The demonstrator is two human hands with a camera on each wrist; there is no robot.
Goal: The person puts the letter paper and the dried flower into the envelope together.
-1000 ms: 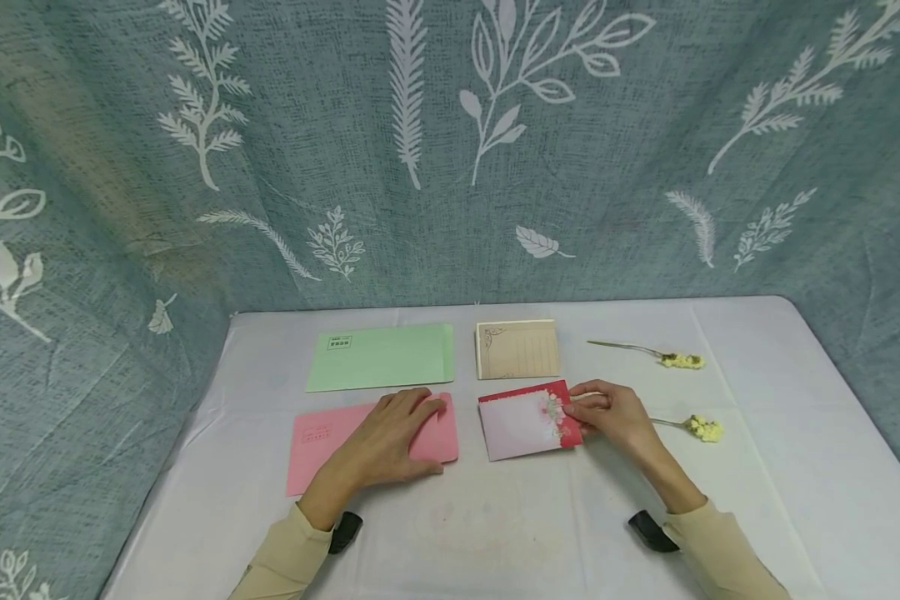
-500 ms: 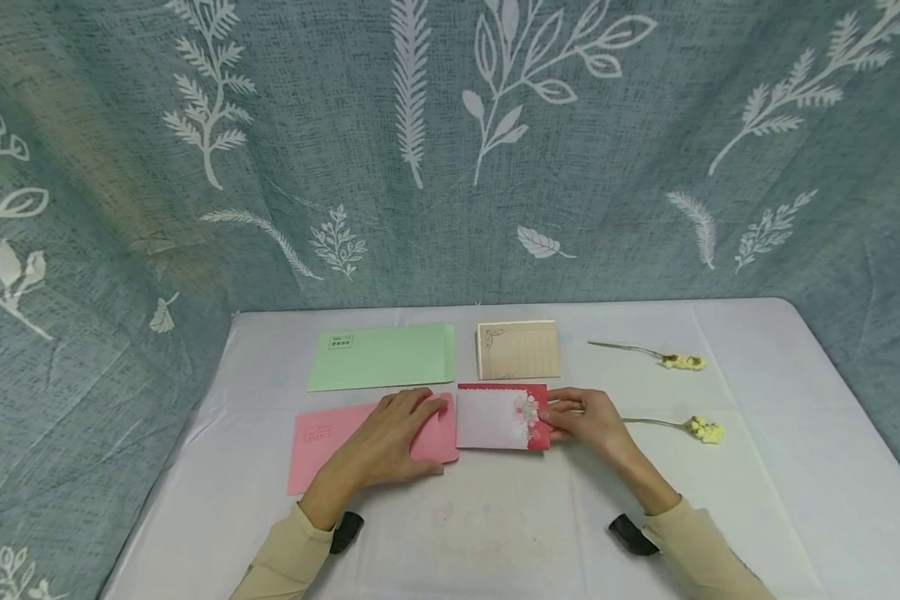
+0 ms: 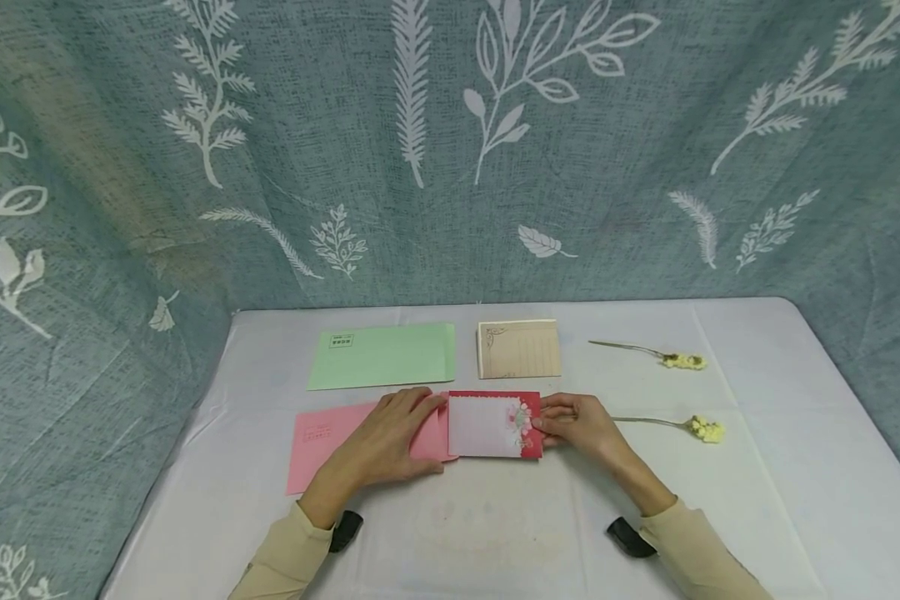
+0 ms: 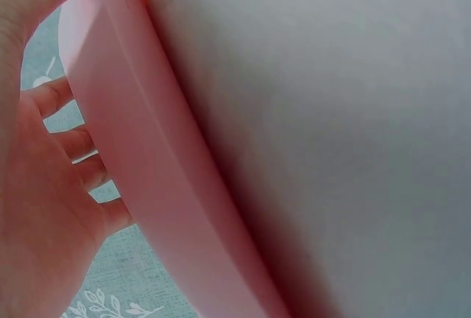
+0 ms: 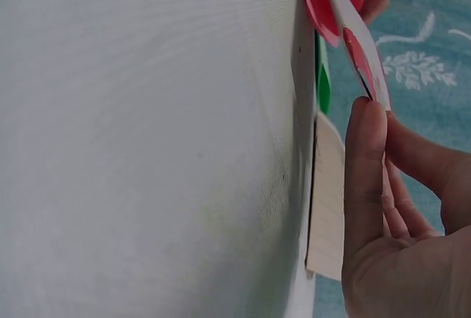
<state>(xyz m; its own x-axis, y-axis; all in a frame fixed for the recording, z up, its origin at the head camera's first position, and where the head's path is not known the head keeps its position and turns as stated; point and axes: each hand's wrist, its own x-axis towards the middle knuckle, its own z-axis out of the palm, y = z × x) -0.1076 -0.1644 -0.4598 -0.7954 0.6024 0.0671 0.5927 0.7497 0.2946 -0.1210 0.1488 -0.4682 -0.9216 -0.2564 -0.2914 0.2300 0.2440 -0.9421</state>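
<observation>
My left hand lies over the right part of a pink envelope and grips it, thumb and fingers at its edges. In the left wrist view the envelope bulges beside the fingers. My right hand pinches the right end of a greeting card, white with a red border and printed flowers. The card's left end meets the envelope's right end; in the right wrist view the envelope gapes around the card's far end. How deep the card sits is hard to tell.
A green envelope lies behind the pink one, and a beige notecard lies to its right. Two yellow flower stems lie at the right, the nearer one beside my right hand. A patterned curtain hangs behind the white table.
My right hand has moved left with the card, which was apart from the pink envelope and tilted, and is now level against its right end. The left hand has stayed put.
</observation>
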